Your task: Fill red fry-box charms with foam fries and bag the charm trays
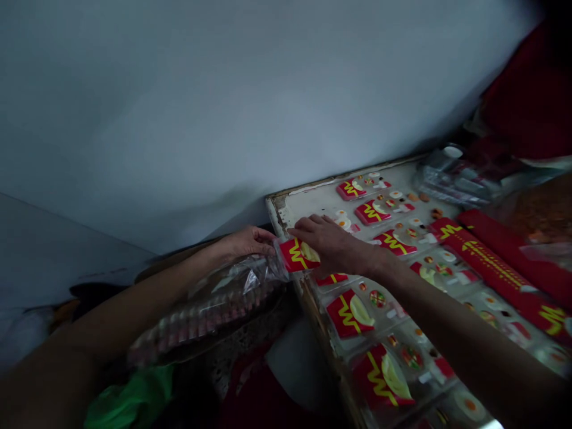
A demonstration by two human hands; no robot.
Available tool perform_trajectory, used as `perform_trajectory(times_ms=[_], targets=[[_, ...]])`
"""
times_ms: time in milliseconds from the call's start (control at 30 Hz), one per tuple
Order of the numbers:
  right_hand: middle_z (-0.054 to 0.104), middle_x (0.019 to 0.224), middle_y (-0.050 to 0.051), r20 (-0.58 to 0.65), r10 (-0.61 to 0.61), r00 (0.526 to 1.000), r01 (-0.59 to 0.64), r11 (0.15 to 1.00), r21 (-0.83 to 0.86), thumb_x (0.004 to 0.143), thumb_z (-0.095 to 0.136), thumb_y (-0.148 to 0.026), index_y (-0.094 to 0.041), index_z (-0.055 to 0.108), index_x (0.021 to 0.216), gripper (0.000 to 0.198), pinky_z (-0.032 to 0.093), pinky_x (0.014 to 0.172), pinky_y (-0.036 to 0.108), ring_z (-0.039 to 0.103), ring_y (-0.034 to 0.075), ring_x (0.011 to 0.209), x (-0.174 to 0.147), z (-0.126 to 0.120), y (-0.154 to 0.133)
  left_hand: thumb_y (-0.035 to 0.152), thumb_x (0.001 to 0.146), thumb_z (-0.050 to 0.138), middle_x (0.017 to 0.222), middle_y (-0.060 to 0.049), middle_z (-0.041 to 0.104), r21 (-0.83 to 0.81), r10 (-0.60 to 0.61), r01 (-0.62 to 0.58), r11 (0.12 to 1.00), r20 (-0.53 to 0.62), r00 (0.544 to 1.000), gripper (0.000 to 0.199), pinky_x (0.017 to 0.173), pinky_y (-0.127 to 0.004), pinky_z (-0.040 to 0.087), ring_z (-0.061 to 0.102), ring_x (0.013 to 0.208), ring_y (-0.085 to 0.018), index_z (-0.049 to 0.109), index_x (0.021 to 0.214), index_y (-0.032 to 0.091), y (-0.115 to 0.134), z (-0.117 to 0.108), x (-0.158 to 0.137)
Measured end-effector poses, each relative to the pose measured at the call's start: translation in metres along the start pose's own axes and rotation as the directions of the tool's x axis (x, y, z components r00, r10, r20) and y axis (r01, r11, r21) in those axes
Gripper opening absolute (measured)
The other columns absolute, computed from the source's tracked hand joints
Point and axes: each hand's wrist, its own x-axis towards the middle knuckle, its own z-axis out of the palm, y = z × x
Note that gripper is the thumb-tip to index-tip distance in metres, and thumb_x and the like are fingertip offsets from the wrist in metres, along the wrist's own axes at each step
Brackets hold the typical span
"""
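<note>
My left hand (248, 243) pinches the mouth of a long clear plastic bag (223, 301), which hangs off the table's left edge and is filled with a row of stacked packs. My right hand (333, 244) grips a red pack with a yellow zigzag (297, 255) and a pale yellow piece on it. One end of that pack sits at the bag's opening; whether it is inside cannot be told. Beside and under my right arm lie rows of similar red and yellow packs (351, 313) in clear plastic, with small toy-like food pieces such as fried eggs (469, 405).
The white table (308, 205) has a worn wooden edge against a pale wall (201, 119). Long red strips with yellow marks (496, 268) lie at the right. Clear plastic packaging (460, 179) sits at the back. A green cloth (131, 399) is below left.
</note>
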Motion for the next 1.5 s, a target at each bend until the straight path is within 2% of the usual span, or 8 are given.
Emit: perform_trajectory(times_ms=[200,467,700,867,1067,1200,1367,1500], targets=[[0.057,0.130,0.017,-0.036,0.058,0.998,-0.057,0.998,0.019,0.064,0.089,-0.035,-0.014,0.055,0.140,0.086,0.044,0.099,0.050,0.053,0.034,0.116,-0.025,-0.005,-0.022,0.027,0.061,0.091,0.069,0.003,0.069,0.134,0.009,0.006,0.991,-0.112,0.994,0.054,0.055,-0.021,0.042,0.056,0.056,-0.009,0.075,0.112,0.019,0.015,0.016,-0.013],[0.056,0.136,0.017,-0.094,0.111,0.989,-0.111,0.994,0.004,0.066,0.087,-0.039,-0.015,0.054,0.142,0.086,0.039,0.104,0.052,0.050,0.035,0.121,-0.041,0.007,-0.039,0.035,0.057,0.091,0.076,-0.001,0.073,0.202,-0.003,0.021,0.979,-0.093,0.996,0.037,0.063,-0.025,0.048,0.062,0.064,-0.013,0.079,0.087,0.018,0.018,0.034,-0.018],[0.054,0.140,0.019,-0.233,0.276,0.933,-0.312,0.940,-0.137,0.070,0.085,-0.036,-0.012,0.046,0.148,0.090,0.038,0.103,0.053,0.046,0.038,0.123,-0.067,0.005,-0.051,0.031,0.063,0.086,0.096,-0.002,0.079,0.416,0.043,-0.149,0.897,0.254,0.966,0.037,0.078,-0.025,0.050,0.070,0.086,-0.018,0.082,0.098,0.024,0.091,0.047,0.005],[0.054,0.140,0.021,-0.288,0.438,0.852,-0.486,0.866,-0.120,0.070,0.084,-0.039,-0.011,0.041,0.151,0.096,0.040,0.099,0.053,0.046,0.039,0.121,-0.090,0.007,-0.059,0.021,0.055,0.086,0.081,-0.003,0.078,0.515,-0.050,-0.169,0.840,0.383,0.922,0.043,0.069,-0.027,0.050,0.070,0.076,-0.020,0.081,0.097,0.022,0.134,0.093,0.055],[0.057,0.131,0.020,-0.308,0.743,0.595,-0.766,0.640,0.065,0.069,0.083,-0.055,-0.015,0.045,0.148,0.096,0.046,0.093,0.053,0.052,0.039,0.117,-0.117,0.024,-0.060,0.017,0.067,0.080,0.099,-0.004,0.077,0.719,0.313,-0.627,0.299,0.547,0.776,0.041,0.086,-0.030,0.051,0.070,0.094,-0.022,0.077,0.108,0.020,0.148,0.156,0.094],[0.057,0.128,0.020,-0.263,0.863,0.432,-0.871,0.475,0.126,0.068,0.082,-0.059,-0.016,0.056,0.136,0.085,0.050,0.090,0.051,0.054,0.039,0.118,-0.137,0.035,-0.056,0.021,0.087,0.062,0.123,-0.015,0.070,0.838,0.685,-0.545,0.005,0.394,0.612,0.034,0.106,-0.039,0.045,0.062,0.120,-0.027,0.071,0.119,0.012,0.106,0.176,0.073],[0.058,0.127,0.024,-0.263,0.909,0.323,-0.903,0.379,0.201,0.078,0.073,-0.062,-0.010,0.057,0.133,0.078,0.051,0.089,0.050,0.055,0.040,0.119,-0.130,0.048,-0.055,0.018,0.082,0.062,0.114,-0.015,0.072,0.906,0.600,-0.421,-0.047,0.363,0.713,0.031,0.103,-0.037,0.048,0.064,0.111,-0.027,0.071,0.112,0.012,0.042,0.183,0.065],[0.053,0.138,0.029,-0.279,0.901,0.332,-0.900,0.391,0.191,0.072,0.082,-0.058,-0.006,0.033,0.153,0.108,0.045,0.100,0.054,0.051,0.042,0.129,-0.135,0.052,-0.064,0.015,0.086,0.058,0.100,-0.014,0.072,0.911,0.506,-0.375,-0.170,0.407,0.760,0.017,0.097,-0.037,0.049,0.066,0.104,-0.028,0.073,0.093,0.012,0.043,0.184,0.073]])
